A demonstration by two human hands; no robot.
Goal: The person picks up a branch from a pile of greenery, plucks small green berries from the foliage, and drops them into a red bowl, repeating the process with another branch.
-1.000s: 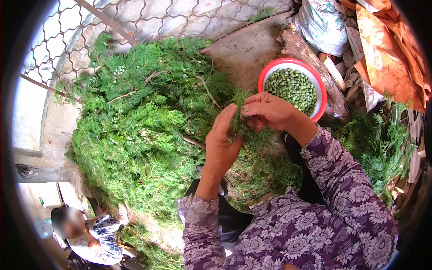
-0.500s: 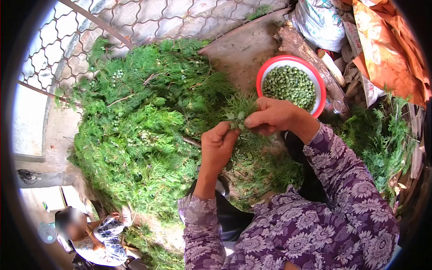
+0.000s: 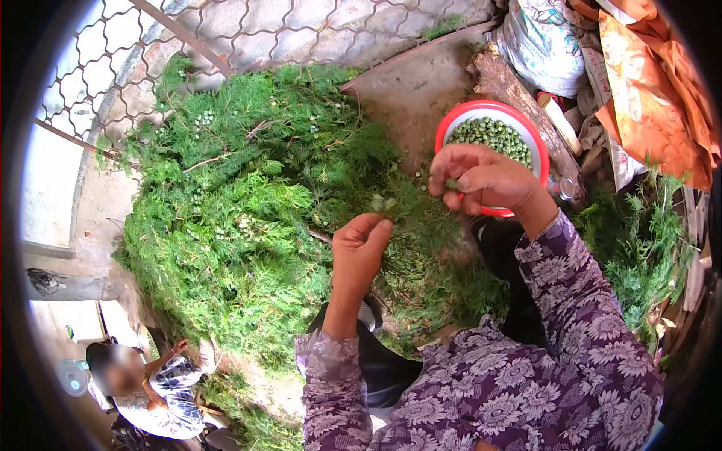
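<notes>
My left hand [image 3: 356,246] pinches a green conifer sprig [image 3: 383,204], whose pale green cones show above the thumb and forefinger. My right hand [image 3: 489,180] is apart from the sprig, up and to the right, with its fingers curled on a small green cone [image 3: 453,183]. Just behind that hand stands a white basin with a red rim [image 3: 442,126], partly hidden by it. Inside lie many small green cones [image 3: 492,135]. A broad heap of cut conifer branches [image 3: 226,203] spreads on the ground beyond and left of my left hand.
A wire mesh fence [image 3: 301,30] runs along the far side. A log [image 3: 511,79], a white sack [image 3: 545,45] and an orange tarp [image 3: 647,98] lie beyond the basin. More branches [image 3: 639,240] are at the right. Another person [image 3: 162,398] sits at the lower left.
My right hand has pulled away from the sprig, moving right toward the basin with a cone in its fingers. The left hand stays nearly in place and keeps the sprig.
</notes>
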